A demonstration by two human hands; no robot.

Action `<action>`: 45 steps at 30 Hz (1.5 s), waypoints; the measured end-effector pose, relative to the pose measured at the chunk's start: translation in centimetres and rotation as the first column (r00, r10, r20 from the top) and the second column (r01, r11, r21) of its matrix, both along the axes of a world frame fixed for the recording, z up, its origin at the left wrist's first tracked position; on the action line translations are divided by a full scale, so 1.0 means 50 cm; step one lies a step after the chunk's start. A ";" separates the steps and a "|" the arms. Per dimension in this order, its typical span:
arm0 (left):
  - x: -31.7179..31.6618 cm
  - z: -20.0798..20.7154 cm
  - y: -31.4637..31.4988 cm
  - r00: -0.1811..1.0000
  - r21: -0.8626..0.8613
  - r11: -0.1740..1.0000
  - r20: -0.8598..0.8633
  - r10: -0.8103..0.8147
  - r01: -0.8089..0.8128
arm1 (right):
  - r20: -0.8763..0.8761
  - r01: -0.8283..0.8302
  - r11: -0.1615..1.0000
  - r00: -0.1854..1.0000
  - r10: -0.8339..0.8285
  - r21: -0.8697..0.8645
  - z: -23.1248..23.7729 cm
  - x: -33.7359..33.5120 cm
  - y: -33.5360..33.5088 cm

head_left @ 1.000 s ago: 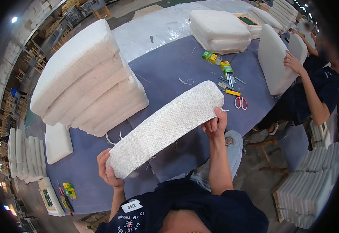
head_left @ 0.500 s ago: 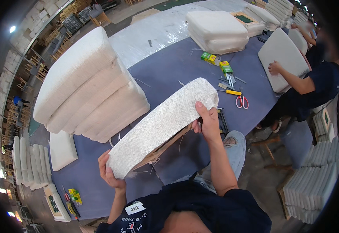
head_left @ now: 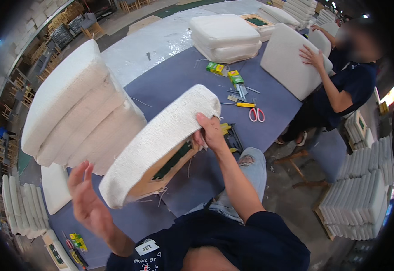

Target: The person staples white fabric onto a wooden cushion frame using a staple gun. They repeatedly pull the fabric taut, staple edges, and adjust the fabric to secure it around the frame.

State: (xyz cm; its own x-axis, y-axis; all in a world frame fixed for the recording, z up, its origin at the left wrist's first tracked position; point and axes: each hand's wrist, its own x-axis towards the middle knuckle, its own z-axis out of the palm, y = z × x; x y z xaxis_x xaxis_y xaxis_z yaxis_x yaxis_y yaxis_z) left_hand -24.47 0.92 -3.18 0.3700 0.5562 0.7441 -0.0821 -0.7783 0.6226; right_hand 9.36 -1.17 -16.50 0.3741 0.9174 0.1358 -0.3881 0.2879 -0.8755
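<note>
White fabric-covered seat cushion [head_left: 158, 142] sits tilted, just right of the tall stack of thick white cushions [head_left: 82, 108], over the grey-blue tabletop [head_left: 161, 86]; whether its lower edge touches the surface, cannot tell. Underside partly shows: pale wooden frame [head_left: 154, 175], dark green panel [head_left: 174, 160] within it, loose pale threads [head_left: 162, 192] at the near edge. Right hand [head_left: 210, 131] grasps the far end, thumb pressed on the fabric, fingers curled under toward the frame. Left hand [head_left: 91, 201] blurred, fingers spread, nothing visible in it, just in front of the stack and seemingly clear of the cushion. Well right of the stack: yellow-handled slim tool [head_left: 246, 105], red-and-white-handled scissors [head_left: 256, 113], both lying flat. Handling, as judged: stiff along the frame, soft over the padding, light enough for one hand though likely to swing; coarse weave should resist slipping. Best hold: both short ends, fingers under wood, thumbs on fabric, threads kept free.
</note>
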 end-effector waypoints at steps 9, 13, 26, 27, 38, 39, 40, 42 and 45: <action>0.282 0.132 -0.118 0.097 0.102 0.142 0.354 -0.930 0.985 | 0.105 -0.010 0.999 0.994 0.014 -0.032 -0.009 0.003 0.034; 0.327 0.111 -0.120 -0.133 0.281 -0.032 0.349 -0.928 0.959 | 0.092 -0.014 1.000 0.996 0.015 -0.016 -0.002 0.004 0.023; 0.219 0.168 -0.099 0.086 -0.244 0.014 0.286 -0.954 0.970 | 0.071 -0.043 0.999 0.997 0.042 0.014 0.010 -0.021 0.050; 0.239 0.173 -0.082 0.161 -0.232 0.109 0.217 -0.963 0.967 | 0.059 -0.023 0.999 0.998 0.022 0.027 0.005 -0.016 0.050; 0.600 -0.022 0.183 0.392 0.202 0.806 -0.919 -0.039 0.556 | 0.190 -0.084 0.995 0.977 0.094 -0.058 -0.008 0.000 -0.045; 0.614 -0.026 0.178 0.416 0.190 0.806 -0.906 -0.075 0.560 | 0.524 0.053 0.990 0.852 0.023 -0.129 -0.030 0.021 -0.097; 0.624 -0.026 0.175 0.438 0.176 0.806 -0.892 -0.112 0.565 | 0.790 0.208 0.966 0.613 -0.005 -0.155 -0.061 0.040 -0.154; 0.628 -0.036 0.179 0.445 0.119 0.811 -0.876 -0.185 0.573 | 0.904 0.547 0.828 0.406 -0.133 -0.123 -0.140 0.032 -0.291; 0.599 -0.038 0.216 0.470 0.052 0.847 -0.849 -0.241 0.528 | 0.985 0.647 0.749 0.171 0.037 -0.140 -0.269 0.005 -0.518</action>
State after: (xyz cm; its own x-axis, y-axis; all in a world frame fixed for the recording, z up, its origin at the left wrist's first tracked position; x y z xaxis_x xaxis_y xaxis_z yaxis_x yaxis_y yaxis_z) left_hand 5.48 11.73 -5.07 0.9940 0.0301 0.1053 -0.0094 -0.9343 0.3562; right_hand 9.60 -27.08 -29.93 0.5571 0.7908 0.2537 0.7702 -0.3778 -0.5138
